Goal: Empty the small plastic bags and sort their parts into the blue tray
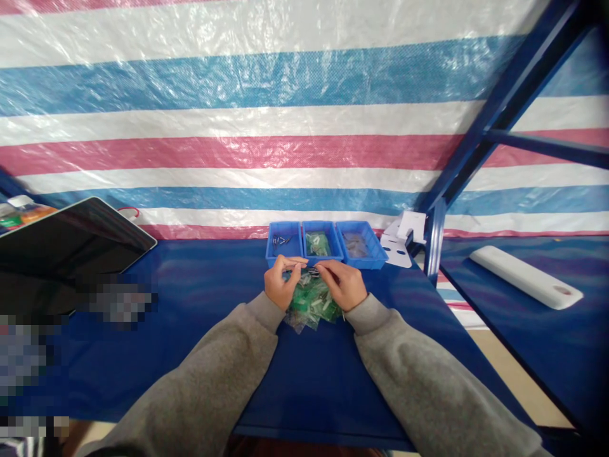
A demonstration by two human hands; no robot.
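My left hand point(280, 281) is closed, thumb and forefinger pinched together; whatever it grips is too small to make out. Across from it, my right hand point(343, 284) also pinches with thumb and fingertips, its contents unclear. Small dark metal-looking pieces point(313, 271) show between the two hands. Below them lies a pile of small clear plastic bags with green and white bits point(311, 303). Just behind stand three blue bins: the left bin point(271, 251) has a few dark metal pieces, the middle bin point(337, 248) green-and-white bags, the right bin point(379, 255) greyish clear items.
White cut card pieces point(403, 238) lean beside the blue metal post point(434, 244) at right. A white oblong device point(526, 277) lies on the neighbouring blue table. A dark screen point(90, 235) stands at left. Striped plastic sheeting point(266, 152) hangs behind the blue table point(200, 304).
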